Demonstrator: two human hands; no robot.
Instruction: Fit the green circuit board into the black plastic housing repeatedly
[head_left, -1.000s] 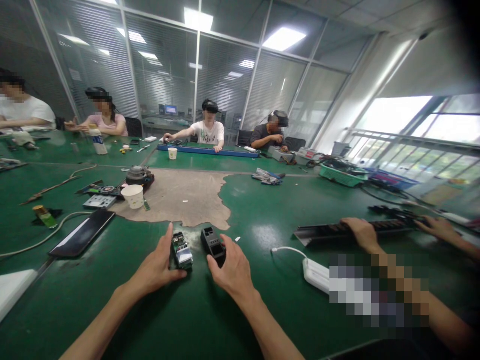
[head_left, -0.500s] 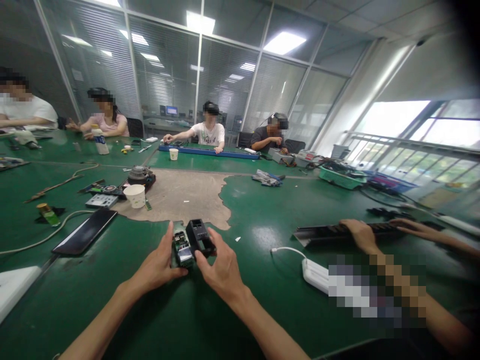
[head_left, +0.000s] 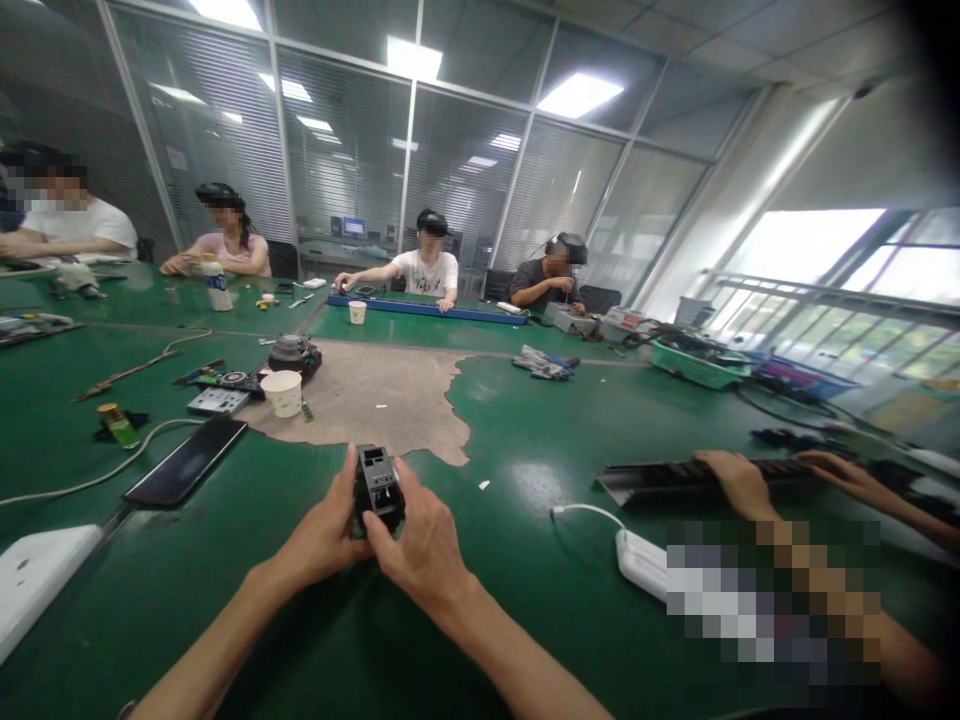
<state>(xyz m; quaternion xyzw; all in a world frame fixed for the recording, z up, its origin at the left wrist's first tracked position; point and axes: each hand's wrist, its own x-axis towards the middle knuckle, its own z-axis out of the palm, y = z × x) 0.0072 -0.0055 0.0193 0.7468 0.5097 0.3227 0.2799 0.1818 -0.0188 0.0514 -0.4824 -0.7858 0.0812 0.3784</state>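
Observation:
Near the table's front middle, a black plastic housing (head_left: 376, 468) with rectangular cut-outs is held between my two hands. My right hand (head_left: 421, 535) is closed on it, thumb on the near end and fingers along the right side. From the left, my left hand (head_left: 326, 520) grips the circuit board assembly, fingers along its side and thumb underneath. The housing now lies over that board and hides nearly all of it. Whether the two parts are seated together I cannot tell.
A phone (head_left: 187, 462), a white power strip (head_left: 52, 580) and a paper cup (head_left: 283, 393) stand to the left. At right, a co-worker's hands (head_left: 739, 485) rest on a long black part (head_left: 660, 483), near a white charger (head_left: 637, 562). Gloves (head_left: 546, 363) lie farther back.
My right hand has moved left with the black housing, from beside the circuit board to on top of it. The board, visible before, is now covered. The view has shifted slightly.

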